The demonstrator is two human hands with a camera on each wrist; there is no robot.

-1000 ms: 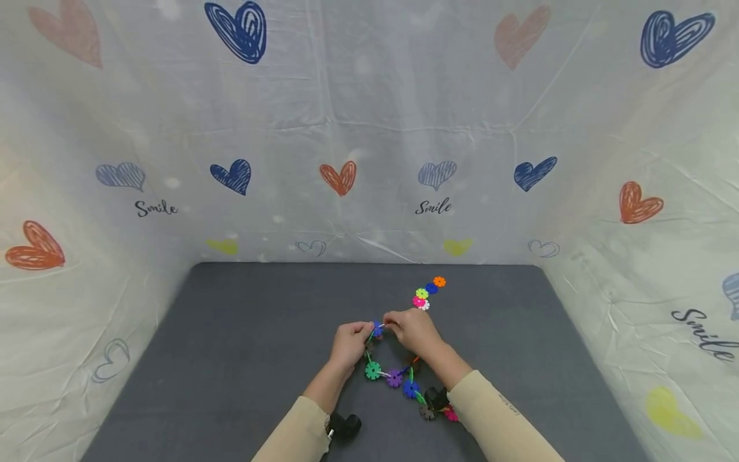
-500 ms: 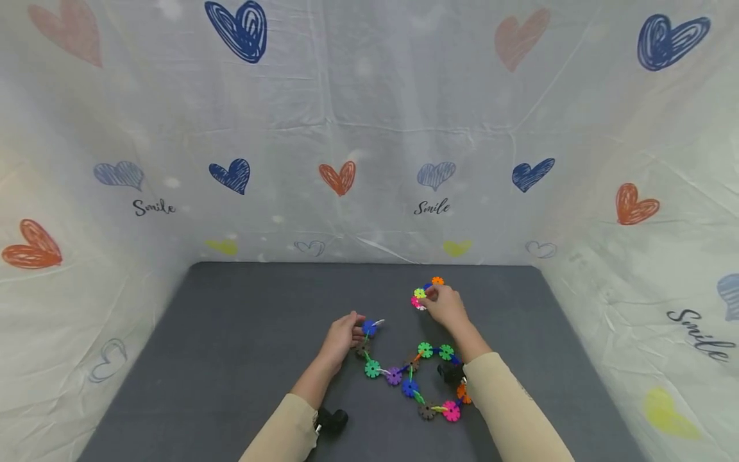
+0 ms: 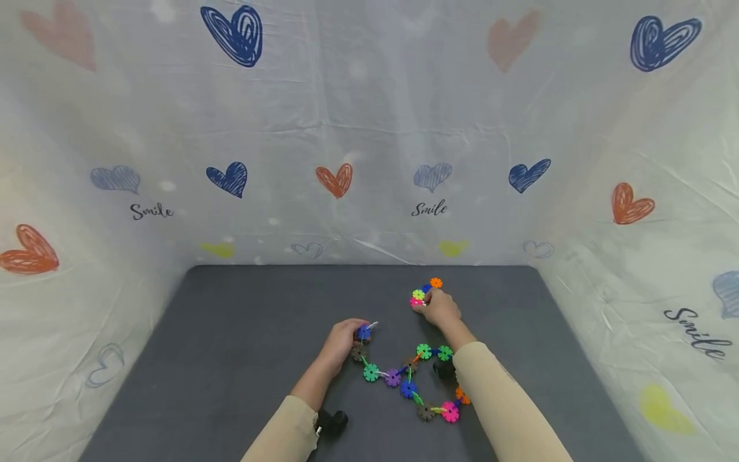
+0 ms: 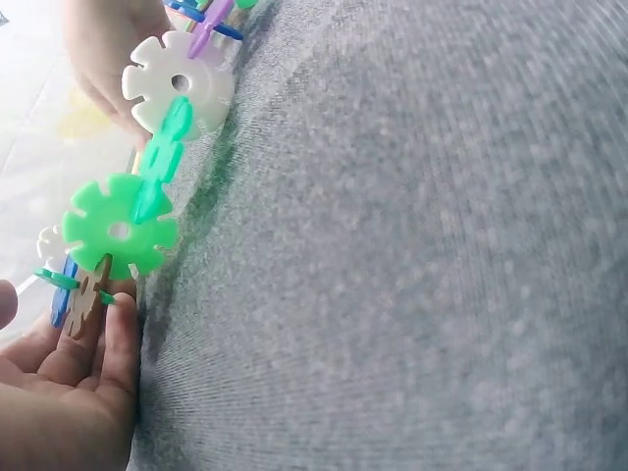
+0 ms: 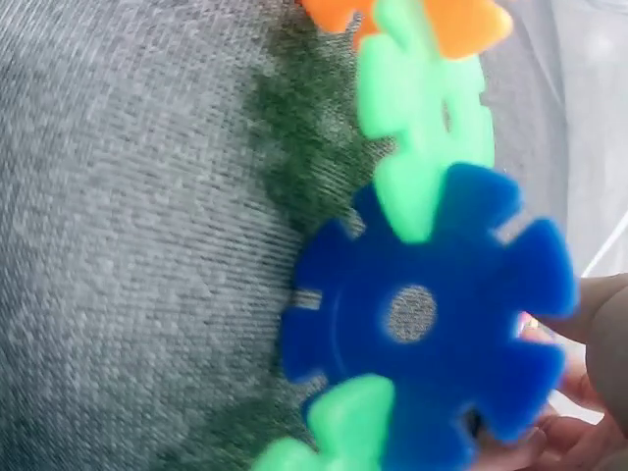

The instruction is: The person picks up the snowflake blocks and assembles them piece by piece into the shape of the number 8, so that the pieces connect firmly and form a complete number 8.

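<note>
Nearest the person, two beige sleeves enter from the bottom edge; a small black device [image 3: 331, 422] sits at the left wrist.

A chain of plastic snowflake discs [image 3: 407, 378], flat notched wheels slotted edge to edge, lies on the grey felt-like surface [image 3: 248, 333] between the forearms. Colours seen: pink, brown, orange, blue, purple, green. The chain bends in a loose zigzag. From the pink disc [image 3: 450, 411] near the right sleeve its long run trends away and to the left, ending at a blue disc [image 3: 364, 332].

The left hand [image 3: 342, 338] rests at that far-left end, its grip closed around the blue disc, with a white disc edge poking out beyond the fingers. The left wrist view shows a pale green disc [image 4: 120, 229] and a white disc [image 4: 179, 90] standing on edge just above the weave, and fingertips [image 4: 98, 353] against a tan disc.

Farther out, well apart from the chain's end, the right hand [image 3: 441, 307] reaches a short cluster of loose discs [image 3: 424, 293] in orange, blue, yellow-green and pink. This cluster points diagonally away to the right. Fingers curl on its near end, pinching it. The right wrist view, blurred, shows a blue disc [image 5: 432, 314] joined to green ones.

Beyond, white crumpled sheeting [image 3: 369, 128] printed with hearts and "Smile" walls in the surface on three sides.
</note>
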